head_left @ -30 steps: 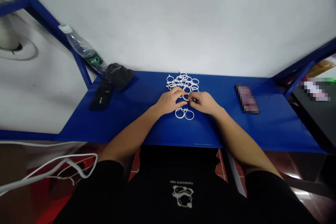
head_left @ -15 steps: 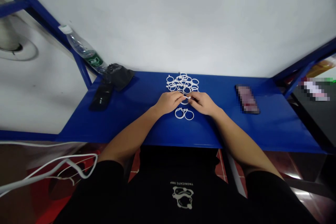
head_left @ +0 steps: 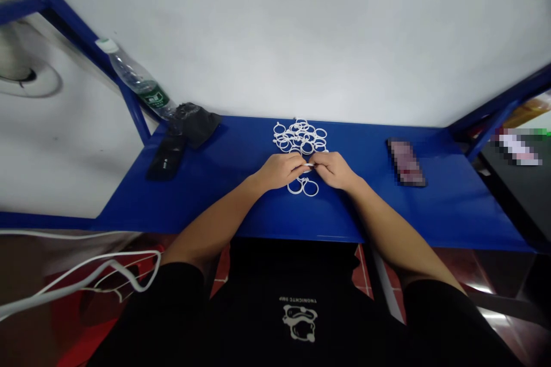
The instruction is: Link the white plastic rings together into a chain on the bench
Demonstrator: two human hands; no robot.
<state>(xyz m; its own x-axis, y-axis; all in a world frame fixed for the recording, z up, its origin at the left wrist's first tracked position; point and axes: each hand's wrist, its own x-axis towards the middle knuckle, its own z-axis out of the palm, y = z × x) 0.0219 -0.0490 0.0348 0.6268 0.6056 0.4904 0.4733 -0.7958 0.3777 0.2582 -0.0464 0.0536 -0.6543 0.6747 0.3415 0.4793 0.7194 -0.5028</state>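
1. The left hand (head_left: 280,171) and right hand (head_left: 334,170) pinch a white ring (head_left: 309,164) between them, its visible part running crosswise.
2. Neither hand is clearly nearer; a ring pile (head_left: 297,139) lies just beyond.

On the blue metal tabletop (head_left: 258,218), the pile of round white plastic rings (head_left: 306,152) lies behind two matching rings (head_left: 303,181). Left: a flat black oblong object (head_left: 165,159), a crumpled black plastic bag (head_left: 196,125) behind it, a clear green-labelled plastic bottle (head_left: 140,81) beyond. Right: a dark-edged rectangular phone (head_left: 407,161).
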